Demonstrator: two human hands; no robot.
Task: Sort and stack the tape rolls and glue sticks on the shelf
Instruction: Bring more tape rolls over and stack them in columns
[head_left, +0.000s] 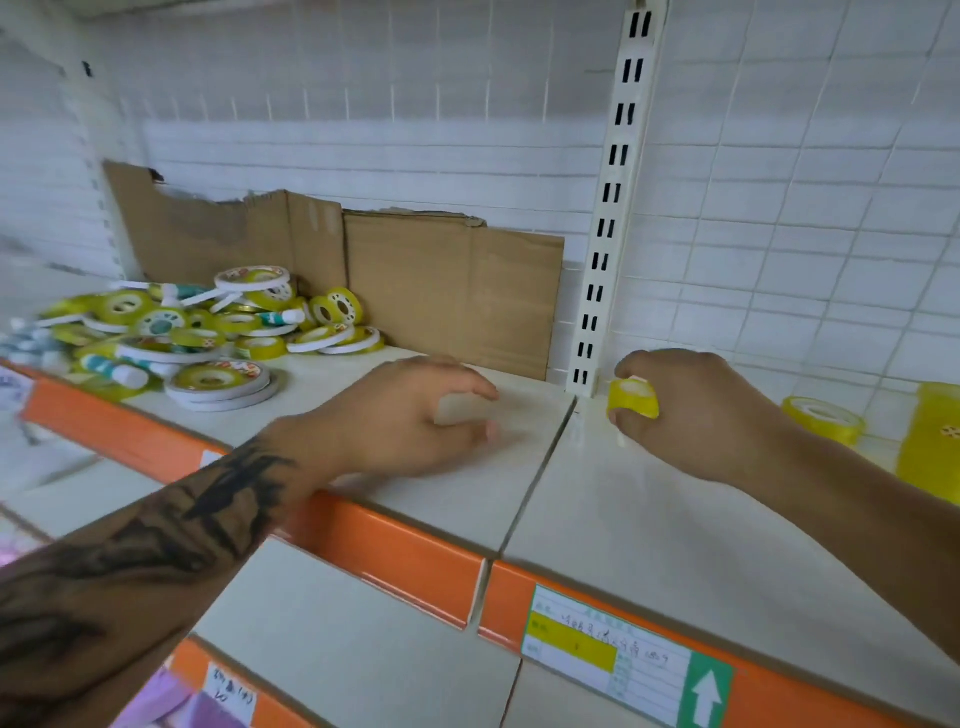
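A pale shelf (649, 525) with an orange front edge carries a price label (618, 652) whose handwriting is too blurred to read, beside a white arrow on green. Far left lies a heap of yellow tape rolls and glue sticks (197, 332). The left hand (410, 415) hovers loosely spread; the right hand (691, 405) grips a small yellow tape roll (632, 399) by the slotted post (608, 208).
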